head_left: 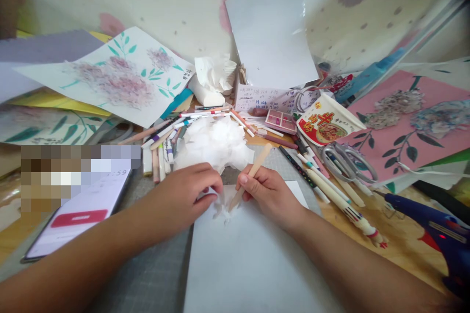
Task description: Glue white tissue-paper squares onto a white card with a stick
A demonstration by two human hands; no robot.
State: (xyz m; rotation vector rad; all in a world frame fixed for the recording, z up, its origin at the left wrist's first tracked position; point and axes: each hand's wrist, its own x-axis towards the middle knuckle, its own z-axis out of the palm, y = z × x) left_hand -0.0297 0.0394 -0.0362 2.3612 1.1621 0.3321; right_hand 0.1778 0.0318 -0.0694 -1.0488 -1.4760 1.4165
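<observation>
My right hand (268,190) grips a flat wooden craft stick (260,160), its lower end pressed down at the top of a white sheet of paper (235,254). Thin, crumpled white tissue (228,205) lies under the stick's end. Close by on the left, my left hand (200,188) has thumb and forefinger curled together at the tissue's edge, seemingly pinching it; the exact contact is partly hidden. Just beyond both hands sits a loose pile of white tissue pieces (215,139).
A grey cutting mat (154,264) lies beneath the paper. Left is a phone (84,205); right are scissors (348,164), markers (326,181), a paper food cup (326,120) and a blue glue gun (429,215). Flower pictures (121,73) stand behind, near a white box (264,97).
</observation>
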